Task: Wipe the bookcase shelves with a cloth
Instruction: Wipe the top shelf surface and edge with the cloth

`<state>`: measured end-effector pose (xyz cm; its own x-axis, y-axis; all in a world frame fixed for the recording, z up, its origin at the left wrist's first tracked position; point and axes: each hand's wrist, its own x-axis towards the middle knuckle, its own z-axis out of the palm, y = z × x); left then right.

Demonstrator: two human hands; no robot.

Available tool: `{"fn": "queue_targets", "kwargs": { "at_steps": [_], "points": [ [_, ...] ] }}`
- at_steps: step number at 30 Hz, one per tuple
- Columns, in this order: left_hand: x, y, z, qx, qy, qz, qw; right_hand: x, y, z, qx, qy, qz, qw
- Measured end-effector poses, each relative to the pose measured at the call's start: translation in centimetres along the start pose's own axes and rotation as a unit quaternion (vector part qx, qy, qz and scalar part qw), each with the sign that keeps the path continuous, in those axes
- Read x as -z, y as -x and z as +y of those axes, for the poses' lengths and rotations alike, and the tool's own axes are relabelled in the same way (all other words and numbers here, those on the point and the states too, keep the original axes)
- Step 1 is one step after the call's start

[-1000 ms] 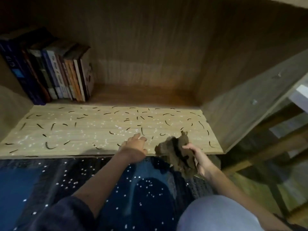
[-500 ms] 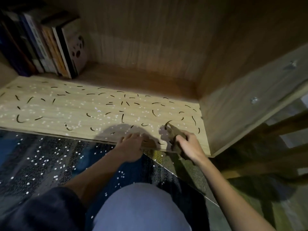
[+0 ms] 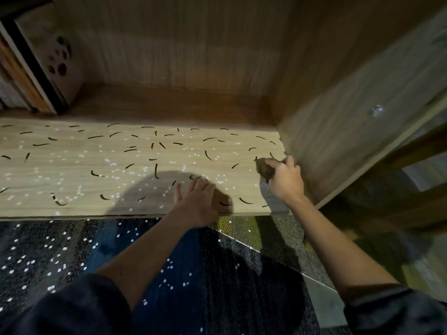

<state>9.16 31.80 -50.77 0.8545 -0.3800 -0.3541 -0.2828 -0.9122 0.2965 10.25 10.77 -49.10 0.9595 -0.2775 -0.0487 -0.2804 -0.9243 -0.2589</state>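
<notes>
1. Right hand: fingers curled tight round a bunched brown cloth, which shows at the hand's 10 o'clock.
2. Cloth pressed on the shelf board, at its 3 o'clock end, just beside the side panel.
3. Judged soft, light and limp; best held bunched in the palm.
4. Crumpled: no clear long axis or heading.
5. Left hand lies flat on the shelf, holding nothing.
</notes>
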Motion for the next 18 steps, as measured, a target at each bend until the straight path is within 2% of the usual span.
{"fn": "queue_targets", "kwargs": {
  "at_steps": [4,6,10,12,18],
  "points": [
    [-0.4,0.0,-0.4,-0.003,0.016,0.014,1.0,-2.5,4.4,-3.3,0.106,-0.04,-0.06,0.992],
    [-0.5,0.2,-0.7,-0.008,0.019,0.014,1.0,-2.6,5.8,-3.6,0.13,-0.105,-0.047,0.985],
    [-0.9,0.5,-1.6,-0.001,0.036,0.025,0.999,-0.5,2.3,-2.1,0.058,-0.128,0.045,0.989],
    [-1.3,1.0,-1.9,0.006,0.035,0.026,0.999,-0.1,1.1,-1.5,0.038,-0.12,0.062,0.99],
    [-0.4,1.6,-1.6,-0.007,0.039,0.033,0.999,0.6,1.8,-1.6,0.062,-0.195,0.108,0.973]
  ]
}}
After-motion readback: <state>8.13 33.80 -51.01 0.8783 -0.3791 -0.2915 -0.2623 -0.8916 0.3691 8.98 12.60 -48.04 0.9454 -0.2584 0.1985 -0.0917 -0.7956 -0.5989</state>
